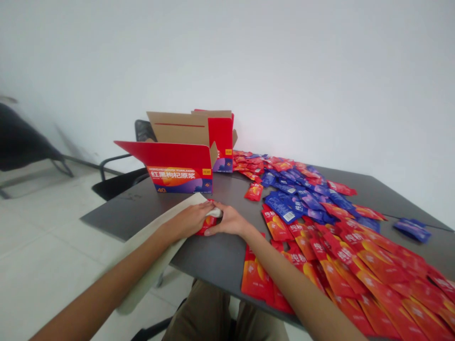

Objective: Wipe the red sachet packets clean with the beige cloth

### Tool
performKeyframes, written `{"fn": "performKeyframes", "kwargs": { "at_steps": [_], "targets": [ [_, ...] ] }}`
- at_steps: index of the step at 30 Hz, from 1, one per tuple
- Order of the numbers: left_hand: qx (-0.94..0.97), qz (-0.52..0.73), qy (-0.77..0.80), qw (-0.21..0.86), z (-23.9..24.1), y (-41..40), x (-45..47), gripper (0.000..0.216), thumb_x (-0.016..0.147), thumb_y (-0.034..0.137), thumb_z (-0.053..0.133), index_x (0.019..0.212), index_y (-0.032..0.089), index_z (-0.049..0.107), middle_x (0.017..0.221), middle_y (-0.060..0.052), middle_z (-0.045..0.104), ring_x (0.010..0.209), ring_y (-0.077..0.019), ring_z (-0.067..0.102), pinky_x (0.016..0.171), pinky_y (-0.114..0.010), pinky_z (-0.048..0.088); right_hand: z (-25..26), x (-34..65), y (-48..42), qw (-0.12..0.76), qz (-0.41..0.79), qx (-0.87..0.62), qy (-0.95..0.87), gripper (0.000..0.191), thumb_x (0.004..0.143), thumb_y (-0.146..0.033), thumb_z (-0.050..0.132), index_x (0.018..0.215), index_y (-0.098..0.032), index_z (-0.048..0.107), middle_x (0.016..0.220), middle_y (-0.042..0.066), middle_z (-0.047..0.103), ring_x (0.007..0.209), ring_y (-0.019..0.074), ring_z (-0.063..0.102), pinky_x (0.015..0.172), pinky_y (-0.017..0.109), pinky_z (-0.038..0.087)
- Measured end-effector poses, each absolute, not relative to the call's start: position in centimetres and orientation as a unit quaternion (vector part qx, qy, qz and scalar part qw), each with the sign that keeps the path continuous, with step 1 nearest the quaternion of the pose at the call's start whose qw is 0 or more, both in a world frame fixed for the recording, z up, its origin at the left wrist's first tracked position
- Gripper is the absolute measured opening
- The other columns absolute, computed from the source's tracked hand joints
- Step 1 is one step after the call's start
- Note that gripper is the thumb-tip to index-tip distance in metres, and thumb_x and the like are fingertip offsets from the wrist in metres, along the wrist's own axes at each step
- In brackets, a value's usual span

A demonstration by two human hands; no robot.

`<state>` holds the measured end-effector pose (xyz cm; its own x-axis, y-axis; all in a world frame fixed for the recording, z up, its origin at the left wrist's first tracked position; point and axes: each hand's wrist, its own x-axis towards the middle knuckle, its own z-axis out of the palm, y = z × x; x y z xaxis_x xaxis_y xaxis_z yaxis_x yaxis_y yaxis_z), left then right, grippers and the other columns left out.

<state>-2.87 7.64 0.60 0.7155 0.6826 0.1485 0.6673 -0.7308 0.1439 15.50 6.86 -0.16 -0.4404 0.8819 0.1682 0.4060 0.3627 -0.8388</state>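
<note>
My left hand (192, 220) presses a long whitish cloth (152, 227) onto a red pouch (209, 223) lying flat on the dark grey table, fingers closed over the cloth. From the right, my right hand (231, 220) grips the same pouch's edge, its thumb at the near side and fingers at the far side beside the cloth's end. Most of the pouch is hidden under both hands. The cloth trails down past the table edge along my left forearm. Just beyond my hands stands an open red and blue carton (181, 177) with its flaps up.
A second open carton (222, 137) stands behind the first. Blue pouches (298, 192) lie heaped at the middle right, and many red pouches (355, 265) are spread under and past my right forearm. A black chair (117, 182) is beyond the table's left edge, near the wall.
</note>
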Motion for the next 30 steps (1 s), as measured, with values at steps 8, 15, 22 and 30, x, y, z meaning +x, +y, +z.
{"fn": "performKeyframes", "kwargs": {
  "at_steps": [8,15,22,30],
  "targets": [
    [0.932,0.1,0.346,0.04,0.7,5.9,-3.0,0.056,0.082,0.006,0.039,0.138,0.01,0.041,0.145,-0.014,0.043,0.134,-0.0196,0.04,0.112,-0.034,0.03,-0.3,15.4,7.0,0.306,0.348,-0.438,-0.77,0.09,0.041,-0.042,0.087,0.123,-0.016,0.059,0.12,0.007,0.064,0.109,0.026,0.06,0.101,0.039,0.043],
    [0.929,0.101,0.352,0.046,0.4,6.9,-2.9,0.052,0.084,0.01,0.04,0.136,0.013,0.043,0.144,-0.013,0.046,0.131,-0.0192,0.044,0.111,-0.035,0.032,-0.4,15.5,7.0,0.313,0.367,-0.42,-0.769,0.09,0.045,-0.043,0.086,0.127,-0.02,0.055,0.118,0.005,0.066,0.106,0.0239,0.062,0.1,0.037,0.044],
    [0.928,0.103,0.352,0.068,0.9,6.6,-3.2,0.053,0.084,0.009,0.037,0.137,0.014,0.042,0.144,-0.011,0.045,0.131,-0.0186,0.043,0.111,-0.034,0.031,-0.3,15.5,7.0,0.303,0.35,-0.436,-0.772,0.091,0.043,-0.044,0.086,0.125,-0.019,0.057,0.12,0.006,0.065,0.108,0.0254,0.061,0.101,0.039,0.043],
    [0.936,0.085,0.339,0.045,0.3,5.9,-3.4,0.055,0.084,0.008,0.038,0.138,0.012,0.04,0.147,-0.012,0.041,0.136,-0.0184,0.036,0.114,-0.035,0.027,-0.4,15.3,7.0,0.32,0.358,-0.42,-0.77,0.093,0.041,-0.041,0.087,0.126,-0.02,0.056,0.118,0.005,0.065,0.107,0.0243,0.061,0.099,0.038,0.044]
  ]
}}
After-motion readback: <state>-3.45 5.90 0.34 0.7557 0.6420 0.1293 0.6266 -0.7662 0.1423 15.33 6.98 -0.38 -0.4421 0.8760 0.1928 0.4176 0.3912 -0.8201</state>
